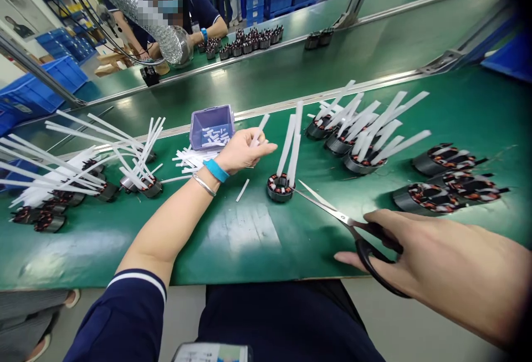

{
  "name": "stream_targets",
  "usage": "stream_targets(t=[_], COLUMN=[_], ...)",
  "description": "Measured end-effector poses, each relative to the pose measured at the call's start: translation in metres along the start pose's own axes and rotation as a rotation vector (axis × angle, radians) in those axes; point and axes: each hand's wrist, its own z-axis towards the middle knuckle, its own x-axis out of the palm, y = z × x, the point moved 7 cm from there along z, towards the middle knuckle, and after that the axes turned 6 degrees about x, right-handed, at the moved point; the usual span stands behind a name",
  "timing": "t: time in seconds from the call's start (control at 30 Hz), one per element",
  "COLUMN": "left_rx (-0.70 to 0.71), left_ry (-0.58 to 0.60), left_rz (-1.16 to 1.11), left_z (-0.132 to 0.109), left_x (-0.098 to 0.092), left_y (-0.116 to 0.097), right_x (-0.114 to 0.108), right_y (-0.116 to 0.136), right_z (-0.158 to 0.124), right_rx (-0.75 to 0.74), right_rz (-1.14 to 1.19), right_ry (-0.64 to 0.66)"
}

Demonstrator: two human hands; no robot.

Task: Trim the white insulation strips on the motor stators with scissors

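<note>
My left hand (245,150) pinches a short white strip (262,125) above the green bench, left of a small round motor stator (281,189). Long white strips (291,146) stand upright out of that stator, which has copper windings and a dark rim. My right hand (432,262) has its fingers through the black handles of a pair of scissors (343,217). The blades are parted, and their tips point at the stator's right side. A loose cut strip (243,190) lies on the bench below my left hand.
Behind my left hand sits a purple bin (211,126) of white pieces, beside a pile of strips (193,158). Stators with strips stand right (366,154) and left (143,182); thicker stators (432,195) lie far right. A co-worker (199,13) sits across the bench.
</note>
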Motion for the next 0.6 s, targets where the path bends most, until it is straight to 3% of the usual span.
stream_targets(t=[0.13, 0.3, 0.4, 0.6], left_rx=[0.013, 0.048, 0.065, 0.072], left_ry=[0.197, 0.22, 0.303, 0.376], left_rz=[0.126, 0.366, 0.414, 0.529], left_z=[-0.007, -0.011, -0.011, -0.003], left_x=[0.017, 0.039, 0.049, 0.043], left_y=[-0.007, -0.011, -0.013, -0.027], right_x=[-0.012, -0.027, -0.03, -0.037], right_y=[0.009, 0.018, 0.025, 0.036], right_z=[0.024, 0.045, 0.053, 0.068], right_rx=[0.025, -0.008, -0.075, -0.185], right_rz=[-0.031, -0.041, -0.01, 0.015], right_ry=[0.202, 0.376, 0.354, 0.274])
